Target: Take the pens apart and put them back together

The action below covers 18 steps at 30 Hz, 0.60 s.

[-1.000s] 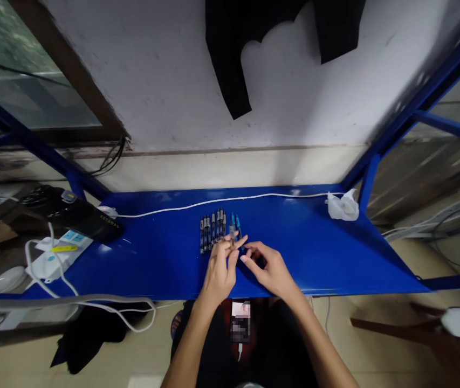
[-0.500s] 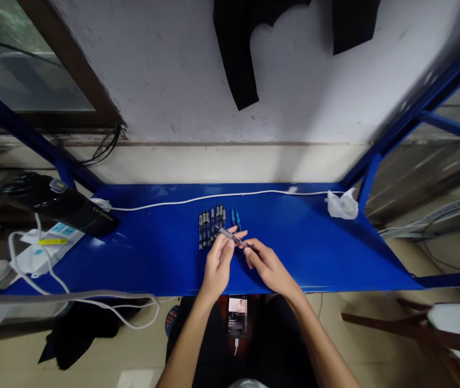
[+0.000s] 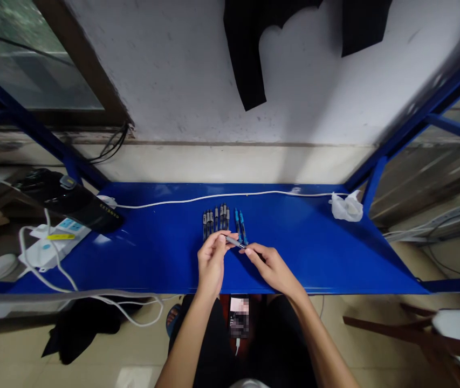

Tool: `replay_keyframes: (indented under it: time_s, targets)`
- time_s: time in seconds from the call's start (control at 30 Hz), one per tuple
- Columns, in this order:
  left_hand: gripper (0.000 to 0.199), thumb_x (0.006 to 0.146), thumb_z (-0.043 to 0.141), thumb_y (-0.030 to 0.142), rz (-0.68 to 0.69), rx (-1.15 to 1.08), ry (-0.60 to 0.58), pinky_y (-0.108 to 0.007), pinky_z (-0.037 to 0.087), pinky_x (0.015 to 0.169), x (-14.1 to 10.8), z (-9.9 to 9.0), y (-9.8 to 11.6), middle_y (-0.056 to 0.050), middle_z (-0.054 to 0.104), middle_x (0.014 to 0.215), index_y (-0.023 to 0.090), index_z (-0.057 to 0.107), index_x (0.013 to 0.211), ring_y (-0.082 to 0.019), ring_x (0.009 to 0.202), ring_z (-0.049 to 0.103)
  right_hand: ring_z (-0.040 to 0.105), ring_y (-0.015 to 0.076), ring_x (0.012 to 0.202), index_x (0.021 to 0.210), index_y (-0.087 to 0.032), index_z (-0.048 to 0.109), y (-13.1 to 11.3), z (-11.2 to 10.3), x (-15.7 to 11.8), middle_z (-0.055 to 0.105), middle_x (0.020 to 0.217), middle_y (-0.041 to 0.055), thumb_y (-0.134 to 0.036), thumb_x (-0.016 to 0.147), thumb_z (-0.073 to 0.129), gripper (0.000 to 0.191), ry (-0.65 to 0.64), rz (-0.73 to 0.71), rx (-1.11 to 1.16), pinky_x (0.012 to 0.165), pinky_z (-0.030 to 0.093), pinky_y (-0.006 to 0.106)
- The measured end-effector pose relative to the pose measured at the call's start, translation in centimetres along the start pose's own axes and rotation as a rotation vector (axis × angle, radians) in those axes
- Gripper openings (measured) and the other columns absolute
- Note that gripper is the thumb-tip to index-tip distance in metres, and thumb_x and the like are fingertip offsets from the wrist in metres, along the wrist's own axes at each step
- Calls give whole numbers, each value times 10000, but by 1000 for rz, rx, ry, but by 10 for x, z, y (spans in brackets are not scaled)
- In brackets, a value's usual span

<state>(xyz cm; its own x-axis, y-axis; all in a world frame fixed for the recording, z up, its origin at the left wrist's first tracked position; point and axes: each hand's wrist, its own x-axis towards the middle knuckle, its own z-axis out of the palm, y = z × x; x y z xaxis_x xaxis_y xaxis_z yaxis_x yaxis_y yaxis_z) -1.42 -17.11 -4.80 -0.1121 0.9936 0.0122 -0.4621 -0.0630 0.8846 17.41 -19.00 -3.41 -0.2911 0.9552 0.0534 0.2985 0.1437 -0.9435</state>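
Note:
A grey and dark pen [image 3: 235, 241] is held between both hands, above the front part of the blue table [image 3: 152, 248]. My left hand [image 3: 212, 258] pinches its upper left end between thumb and fingers. At the lower right end, my right hand [image 3: 268, 264] is closed with thumb and fingertips on the pen. Just beyond the hands lies a row of several grey and black pens [image 3: 215, 215], their near ends partly hidden by my left hand. Two blue pens [image 3: 240, 222] lie to the right of that row.
A black bottle [image 3: 71, 199] and a white power strip [image 3: 54, 245] with cables sit at the left. A white cord [image 3: 197, 198] runs along the back to a crumpled white plastic bag [image 3: 346, 207] at the right. Below the table edge, a phone [image 3: 239, 318] is plugged in.
My left hand has shifted along to the pen's upper left end, and the pen sits slightly lower. More of the two blue pens shows. The view has moved slightly.

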Motion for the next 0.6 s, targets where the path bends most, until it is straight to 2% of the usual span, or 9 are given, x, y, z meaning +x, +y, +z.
replay_keyframes:
  time_s: [0.1,0.2,0.4,0.6]
  targets:
    - [350,979,827,497,13,58,19,-402,631,1015,0,-3,-4,-145,853,1110,168,820,1097,-284,1084,819,660,186,890,1095,-228,789,-1,-1,0,776,1010,12,-532,1155,523,409,-7,-28,-5,834,444,300]
    - [350,972,836,496,37,115,48,-384,626,997,0,-7,-8,-139,862,1092,165,830,1082,-279,1061,824,691,204,926,1069,-222,788,-1,-3,0,796,1031,22,-547,1150,526,425,-11,-37,-10,857,461,303]
    - [326,983,829,482,81,182,77,-354,622,946,-2,-9,-9,-126,872,1055,165,842,1059,-260,1010,828,697,211,939,1054,-217,785,0,-2,-1,797,1022,27,-557,1149,523,439,-5,-44,-22,863,469,301]
    - [321,975,838,479,102,214,126,-370,643,943,-4,-5,-6,-116,874,1011,163,842,1031,-265,977,842,698,223,950,1052,-224,777,-1,-1,-2,788,1026,31,-549,1150,518,426,2,-52,-11,879,472,315]
